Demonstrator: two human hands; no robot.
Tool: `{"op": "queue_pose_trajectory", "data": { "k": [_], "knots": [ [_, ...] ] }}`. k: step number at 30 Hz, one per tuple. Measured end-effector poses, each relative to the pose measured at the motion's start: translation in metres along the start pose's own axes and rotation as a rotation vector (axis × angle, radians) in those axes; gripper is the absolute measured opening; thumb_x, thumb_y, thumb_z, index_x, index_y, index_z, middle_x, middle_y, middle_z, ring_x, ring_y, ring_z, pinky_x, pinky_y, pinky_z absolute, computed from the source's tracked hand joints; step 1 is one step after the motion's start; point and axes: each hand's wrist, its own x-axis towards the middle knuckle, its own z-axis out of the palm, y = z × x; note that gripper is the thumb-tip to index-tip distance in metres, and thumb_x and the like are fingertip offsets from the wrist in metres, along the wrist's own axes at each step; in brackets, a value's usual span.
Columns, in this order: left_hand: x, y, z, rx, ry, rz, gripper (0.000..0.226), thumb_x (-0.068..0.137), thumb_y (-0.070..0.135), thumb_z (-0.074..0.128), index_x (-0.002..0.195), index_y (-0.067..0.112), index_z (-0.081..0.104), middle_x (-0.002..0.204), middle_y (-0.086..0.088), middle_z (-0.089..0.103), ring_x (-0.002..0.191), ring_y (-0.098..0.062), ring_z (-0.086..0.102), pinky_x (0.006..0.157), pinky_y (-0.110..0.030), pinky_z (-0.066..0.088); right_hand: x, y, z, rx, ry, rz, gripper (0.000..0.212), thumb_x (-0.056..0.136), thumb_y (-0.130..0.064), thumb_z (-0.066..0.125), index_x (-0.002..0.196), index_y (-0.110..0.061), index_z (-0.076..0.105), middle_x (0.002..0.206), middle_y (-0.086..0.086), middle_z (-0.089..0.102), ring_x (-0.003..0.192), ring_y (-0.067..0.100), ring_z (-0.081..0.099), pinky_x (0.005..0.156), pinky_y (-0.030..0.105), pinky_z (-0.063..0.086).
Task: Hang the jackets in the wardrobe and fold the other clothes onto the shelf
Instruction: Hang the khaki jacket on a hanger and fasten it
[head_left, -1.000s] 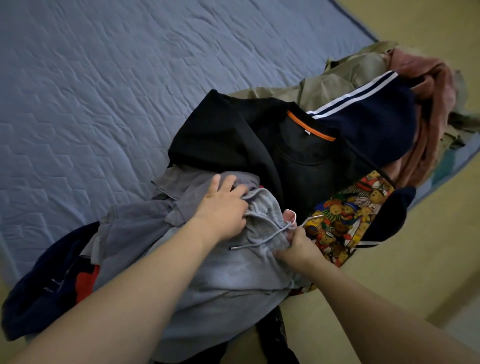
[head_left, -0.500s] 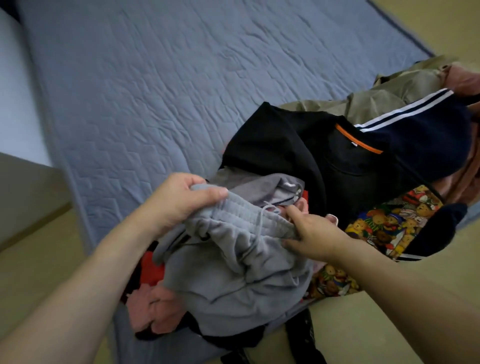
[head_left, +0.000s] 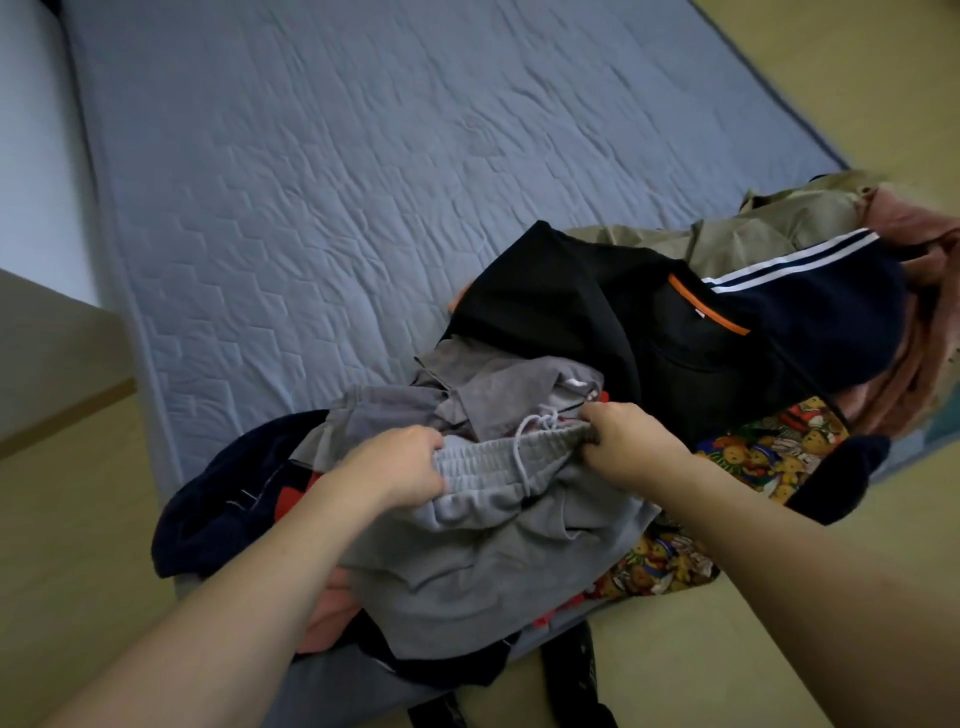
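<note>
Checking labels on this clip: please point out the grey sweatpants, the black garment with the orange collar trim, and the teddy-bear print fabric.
Grey sweatpants (head_left: 498, 566), head view, on the bunched leg fabric.
Black garment (head_left: 550, 296), head view, on its shoulder panel.
Teddy-bear print fabric (head_left: 769, 447), head view, on the printed patch.

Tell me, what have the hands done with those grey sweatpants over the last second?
Both hands shifted onto the waistband: the left hand and right hand now grip it at either side, stretched between them, and the grey sweatpants are lifted. The black top and the bear-print cloth stayed put.

The sweatpants (head_left: 483, 561) lie atop the clothes pile (head_left: 675, 332) at the mattress's (head_left: 311, 182) near right corner.
</note>
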Motion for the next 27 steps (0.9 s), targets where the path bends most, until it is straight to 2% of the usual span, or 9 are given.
{"op": "queue_pose_trajectory", "data": {
  "k": [2, 4, 8, 12, 14, 16, 20, 23, 27],
  "knots": [
    [0.002, 0.002, -0.001, 0.008, 0.015, -0.006, 0.026, 0.083, 0.038, 0.063, 0.108, 0.03, 0.057, 0.113, 0.001, 0.065, 0.103, -0.023, 0.061, 0.072, -0.03, 0.042, 0.0, 0.004, -0.002, -0.031, -0.043, 0.024, 0.013, 0.087, -0.022, 0.052, 0.098, -0.016, 0.057, 0.104, 0.006, 0.058, 0.09, 0.026, 0.057, 0.069, 0.032, 0.043],
    [0.003, 0.003, -0.004, 0.006, 0.064, -0.033, 0.016, 0.085, 0.039, 0.059, 0.099, 0.032, 0.054, 0.113, 0.003, 0.065, 0.106, -0.023, 0.06, 0.072, -0.03, 0.039, 0.0, 0.011, -0.006, -0.065, -0.095, 0.055, 0.018, 0.088, -0.022, 0.053, 0.105, -0.018, 0.058, 0.106, 0.005, 0.055, 0.092, 0.023, 0.055, 0.075, 0.033, 0.048],
    [0.001, 0.013, -0.007, 0.145, 0.132, -0.072, 0.025, 0.09, 0.034, 0.054, 0.114, 0.032, 0.057, 0.124, 0.001, 0.059, 0.116, -0.024, 0.055, 0.089, -0.036, 0.04, 0.004, 0.024, -0.016, -0.117, -0.187, 0.134, 0.029, 0.088, -0.015, 0.053, 0.117, -0.017, 0.056, 0.115, 0.005, 0.056, 0.1, 0.023, 0.055, 0.08, 0.031, 0.049],
    [0.004, 0.023, -0.006, 0.169, 0.12, -0.104, 0.009, 0.089, 0.021, 0.049, 0.096, 0.025, 0.053, 0.116, -0.002, 0.061, 0.109, -0.026, 0.057, 0.092, -0.037, 0.041, 0.006, 0.027, -0.021, -0.108, -0.216, 0.166, 0.035, 0.09, -0.016, 0.053, 0.125, -0.016, 0.052, 0.12, 0.005, 0.055, 0.104, 0.022, 0.055, 0.081, 0.03, 0.049],
    [0.005, 0.024, -0.004, 0.095, 0.126, -0.08, 0.015, 0.089, 0.018, 0.049, 0.102, 0.021, 0.056, 0.117, -0.004, 0.059, 0.108, -0.026, 0.056, 0.089, -0.037, 0.044, 0.008, 0.022, -0.017, -0.114, -0.212, 0.171, 0.041, 0.089, -0.018, 0.054, 0.13, -0.018, 0.047, 0.124, 0.006, 0.053, 0.106, 0.024, 0.055, 0.086, 0.034, 0.051],
    [0.006, 0.021, -0.001, 0.047, 0.13, -0.06, 0.025, 0.09, 0.02, 0.048, 0.114, 0.02, 0.056, 0.123, -0.005, 0.053, 0.115, -0.027, 0.051, 0.092, -0.039, 0.043, 0.012, 0.012, -0.011, -0.122, -0.224, 0.162, 0.046, 0.088, -0.021, 0.054, 0.133, -0.02, 0.044, 0.128, 0.006, 0.051, 0.109, 0.025, 0.054, 0.089, 0.037, 0.051],
    [0.003, 0.0, 0.014, 0.021, 0.164, -0.073, 0.038, 0.09, 0.029, 0.048, 0.128, 0.022, 0.048, 0.132, -0.006, 0.045, 0.125, -0.029, 0.041, 0.1, -0.042, 0.036, 0.025, -0.024, 0.011, -0.177, -0.257, 0.063, 0.045, 0.087, -0.043, 0.055, 0.126, -0.023, 0.046, 0.131, 0.004, 0.049, 0.117, 0.028, 0.048, 0.097, 0.041, 0.042],
    [-0.003, -0.027, 0.026, -0.057, 0.194, -0.1, 0.043, 0.092, 0.029, 0.046, 0.134, 0.022, 0.042, 0.135, -0.006, 0.043, 0.125, -0.03, 0.041, 0.1, -0.042, 0.038, 0.033, -0.052, 0.026, -0.17, -0.191, -0.003, 0.046, 0.088, -0.036, 0.05, 0.132, -0.025, 0.042, 0.134, 0.003, 0.047, 0.122, 0.026, 0.045, 0.097, 0.038, 0.032],
    [-0.009, -0.055, 0.032, -0.129, 0.172, -0.17, 0.043, 0.093, 0.027, 0.044, 0.135, 0.02, 0.041, 0.139, -0.006, 0.041, 0.134, -0.03, 0.034, 0.102, -0.042, 0.037, 0.039, -0.074, 0.028, -0.155, -0.17, -0.034, 0.056, 0.09, -0.032, 0.05, 0.142, -0.021, 0.035, 0.145, 0.005, 0.038, 0.13, 0.027, 0.04, 0.099, 0.036, 0.036]
  ]
}}
